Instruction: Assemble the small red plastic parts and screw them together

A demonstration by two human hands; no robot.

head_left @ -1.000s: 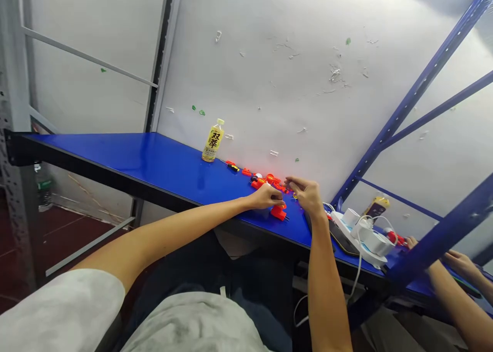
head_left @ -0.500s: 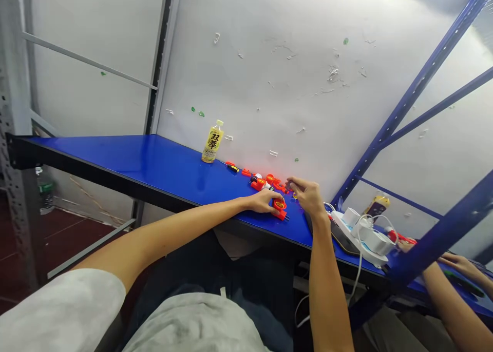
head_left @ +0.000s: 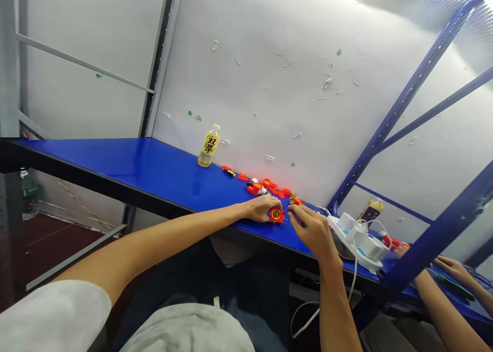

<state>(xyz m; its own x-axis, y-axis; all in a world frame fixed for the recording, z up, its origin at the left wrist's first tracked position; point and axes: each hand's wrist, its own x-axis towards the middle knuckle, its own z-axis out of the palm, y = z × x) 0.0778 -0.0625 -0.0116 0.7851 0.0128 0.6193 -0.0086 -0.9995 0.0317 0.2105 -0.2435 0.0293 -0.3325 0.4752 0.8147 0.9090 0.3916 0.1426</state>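
My left hand [head_left: 262, 208] grips a red plug-in lamp socket [head_left: 276, 215] over the table's front edge. The socket has a round, gold-ringed opening facing me and thin metal pins at its lower right. My right hand [head_left: 314, 230] is close beside it, fingertips pinched together near the socket's right side. Whatever those fingertips hold is too small to make out. Behind my hands lie several red socket parts [head_left: 266, 182]. One red piece with a gold ring [head_left: 296, 201] sits just beyond my right fingers.
On the blue table [head_left: 162, 172] stand a yellow drink bottle [head_left: 209, 145] and a screwdriver [head_left: 228, 172]. To the right is a white power strip [head_left: 362, 255] with plugs and cables, near a blue post [head_left: 435, 239]. A co-worker's hands [head_left: 452, 270] work beyond it.
My right hand has come down and toward me, from above the parts to the socket's side. My left hand has turned the socket so its opening faces me more. The view has shifted slightly.
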